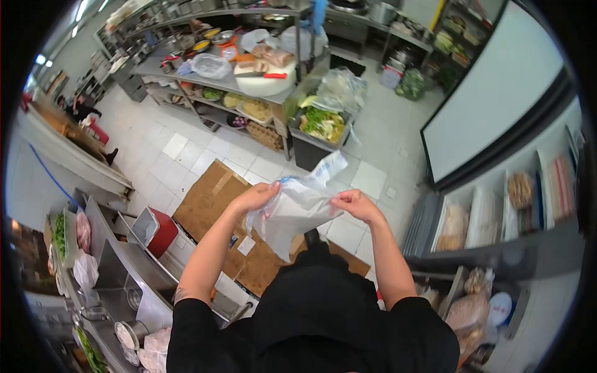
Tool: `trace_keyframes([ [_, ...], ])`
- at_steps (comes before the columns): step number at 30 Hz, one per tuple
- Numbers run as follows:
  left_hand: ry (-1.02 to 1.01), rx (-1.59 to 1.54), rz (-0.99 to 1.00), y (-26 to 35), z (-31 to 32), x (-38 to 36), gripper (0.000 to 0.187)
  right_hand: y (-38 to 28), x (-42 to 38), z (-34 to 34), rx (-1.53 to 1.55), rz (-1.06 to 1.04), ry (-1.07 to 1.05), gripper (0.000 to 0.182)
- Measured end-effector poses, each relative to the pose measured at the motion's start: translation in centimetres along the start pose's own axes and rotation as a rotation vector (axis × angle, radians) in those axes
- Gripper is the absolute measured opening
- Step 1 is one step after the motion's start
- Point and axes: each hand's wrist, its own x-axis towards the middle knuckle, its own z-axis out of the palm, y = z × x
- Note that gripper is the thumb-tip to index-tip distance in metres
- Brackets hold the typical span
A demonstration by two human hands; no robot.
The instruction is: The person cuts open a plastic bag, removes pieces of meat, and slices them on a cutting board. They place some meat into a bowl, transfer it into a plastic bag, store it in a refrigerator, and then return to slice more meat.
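Note:
A thin, whitish plastic bag (292, 214) hangs between my two hands, in front of my body and over the cardboard on the floor. My left hand (258, 198) is closed on the bag's upper left side, near some blue print. At the bag's right edge, my right hand (357, 204) pinches the plastic between thumb and fingers. A loose flap of the bag sticks up between the hands, toward the upper right. The bag looks crumpled, and what it may hold cannot be made out.
Flattened cardboard (214, 193) lies on the tiled floor. Ahead, a steel table holds a white round board (264, 84) with meat and a red-handled knife, beside a bin (311, 149) of vegetable scraps. A sink counter is left; an open chest with bagged food (454, 227) is right.

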Motion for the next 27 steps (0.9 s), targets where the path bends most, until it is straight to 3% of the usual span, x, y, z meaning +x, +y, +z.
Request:
trace_keyframes([
  [3, 0.011, 0.109, -0.109, -0.5, -4.1, 3.0, 0.063, 0.2, 5.4, -0.7, 0.124, 0.014, -0.019, 0.017],
  [5, 0.192, 0.026, 0.033, -2.3, -7.3, 5.5, 0.064, 1.3, 9.0, -1.2, 0.154, 0.016, 0.021, 0.016],
  [6, 0.317, 0.106, -0.097, -3.6, -10.1, 7.1, 0.061, 1.9, 10.8, -1.4, 0.072, -0.001, 0.189, 0.018],
  [7, 0.333, 0.104, -0.096, -2.9, -11.0, 7.5, 0.061, 3.1, 12.7, -1.4, -0.008, -0.021, 0.362, 0.019],
  [8, 0.766, 0.340, 0.053, -1.7, -11.4, 7.4, 0.060, 5.8, 15.4, -1.5, 0.015, -0.030, 0.507, 0.020],
  [9, 1.200, 0.577, 0.207, -0.3, -11.8, 7.2, 0.058, 5.4, 16.6, -1.0, 0.006, -0.046, 0.496, 0.020],
  [11, 0.906, 0.197, 0.071, 2.7, -9.1, 7.0, 0.054, 4.1, 18.9, 1.8, 0.248, 0.019, 0.529, 0.022],
  [13, 0.497, 0.069, -0.051, 0.4, -5.1, 8.2, 0.057, 4.3, 21.8, 4.6, 0.501, 0.162, 0.196, 0.022],
  [14, 0.432, 0.082, 0.047, 0.4, -3.3, 8.2, 0.063, 3.4, 23.1, 6.7, 0.591, 0.224, 0.089, 0.024],
  [15, 0.428, -0.003, 0.056, 0.5, -2.5, 8.7, 0.060, 2.2, 24.1, 8.0, 0.678, 0.286, -0.021, 0.026],
  [17, 0.511, -0.101, 0.101, -1.9, -3.3, 9.5, 0.054, 0.5, 26.0, 8.1, 0.737, 0.317, -0.047, 0.029],
  [19, 0.765, -0.287, 0.118, -6.3, -5.4, 10.6, 0.047, -0.4, 28.3, 7.7, 0.799, 0.351, -0.061, 0.033],
  [20, 0.771, -0.295, 0.119, -7.5, -6.6, 10.9, 0.047, -0.7, 29.4, 6.9, 0.873, 0.340, -0.114, 0.034],
  [22, 1.016, -1.331, 0.197, -10.4, -9.5, 11.0, 0.041, -2.5, 31.6, 4.6, 1.039, 0.378, -0.148, 0.031],
  [23, 0.611, -1.731, 0.694, -16.9, -12.4, 10.6, 0.035, -3.2, 33.9, 2.8, 1.035, 0.372, -0.147, 0.031],
  [24, 0.800, -1.799, 0.494, -16.3, -15.6, 8.4, 0.037, -3.6, 36.3, 0.8, 1.149, 0.383, 0.026, 0.029],
  [25, 0.654, -1.961, 0.685, -20.3, -19.1, 7.2, 0.033, -4.1, 38.3, -1.0, 1.262, 0.389, 0.204, 0.032],
  [26, 0.816, -1.841, 0.577, -14.2, -20.9, 6.2, 0.030, -5.0, 39.3, -2.3, 1.034, 0.246, 0.063, 0.030],
  [27, 0.971, -1.715, 0.459, -6.9, -22.2, 4.8, 0.028, -5.7, 41.4, -3.1, 0.449, 0.351, 0.142, 0.031],
])
